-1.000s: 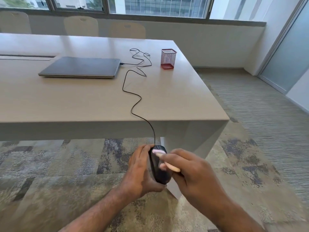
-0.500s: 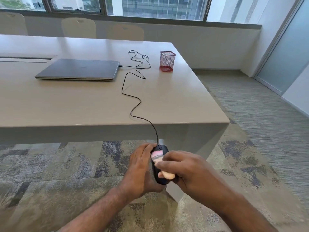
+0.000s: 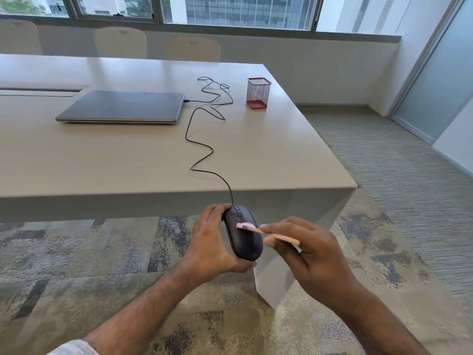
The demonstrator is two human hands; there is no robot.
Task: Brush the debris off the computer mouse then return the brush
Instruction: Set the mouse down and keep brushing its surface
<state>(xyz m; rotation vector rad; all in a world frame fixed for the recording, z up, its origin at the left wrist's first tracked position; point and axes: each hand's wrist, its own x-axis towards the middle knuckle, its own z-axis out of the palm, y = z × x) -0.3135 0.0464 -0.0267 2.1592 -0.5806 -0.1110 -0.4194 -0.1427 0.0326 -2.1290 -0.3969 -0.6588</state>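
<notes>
The left hand [image 3: 213,242] holds a black mouse [image 3: 244,233] in the air, just in front of the near edge of the table [image 3: 128,160] and above the patterned carpet [image 3: 76,252]. Its fingers curl round the far left side of the mouse and the thumb supports the near end, so the mouse's top faces up and to the right. The right hand [image 3: 307,249] pinches a small brush [image 3: 266,233] between thumb and fingers; the pale wooden handle runs to the right under the fingers, and the pink bristle end rests on the top of the mouse, near its middle. I cannot tell whether any debris lies on the mouse.

A thin black cable [image 3: 202,149] leaves the far end of the mouse, climbs over the table edge and winds across the tabletop to the right side of a closed grey laptop [image 3: 122,106], which lies flat on the far left part of the table. To the right of the cable's loops, near the far right corner of the table, a red mesh pen cup [image 3: 258,93] stands upright. Three pale chairs [image 3: 120,42] line the far side of the table, below a row of windows [image 3: 230,8].
</notes>
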